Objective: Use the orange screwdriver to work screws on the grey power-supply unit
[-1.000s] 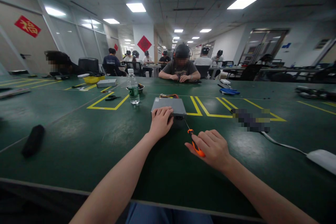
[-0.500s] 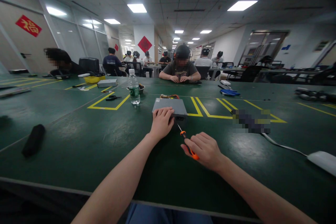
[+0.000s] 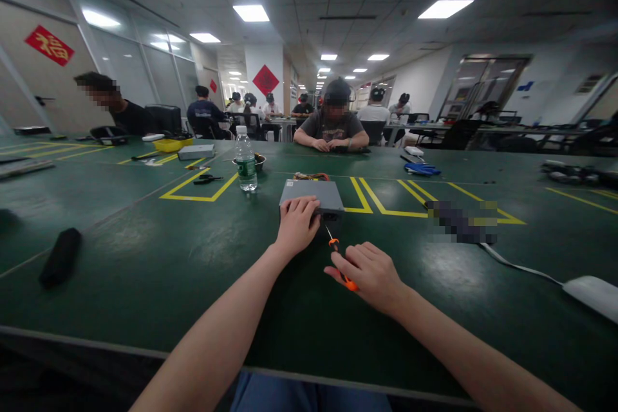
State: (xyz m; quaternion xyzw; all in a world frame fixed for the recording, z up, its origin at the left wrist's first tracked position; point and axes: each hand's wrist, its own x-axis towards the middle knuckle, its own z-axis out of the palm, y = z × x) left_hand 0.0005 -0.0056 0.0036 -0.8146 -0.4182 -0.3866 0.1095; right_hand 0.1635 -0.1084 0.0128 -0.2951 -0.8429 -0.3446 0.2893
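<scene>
A grey metal box (image 3: pixel 316 194) lies flat on the green table (image 3: pixel 145 251) in front of me, with coloured wires at its far edge. My left hand (image 3: pixel 295 226) rests on the box's near left corner, fingers curled over the edge. My right hand (image 3: pixel 367 273) is closed round the orange handle of a small screwdriver (image 3: pixel 337 254). Its thin shaft points up and left at the box's near face, close to my left hand.
A water bottle (image 3: pixel 246 161) stands left of the box beside a small bowl. A black oblong object (image 3: pixel 60 257) lies far left. A white device with a cable (image 3: pixel 591 294) lies at the right. Blue gloves (image 3: pixel 422 169) and a person (image 3: pixel 333 125) sit across the table.
My right hand has moved the screwdriver left, bringing its tip from the box's right corner towards the middle of its near face. My left hand has stayed on the box.
</scene>
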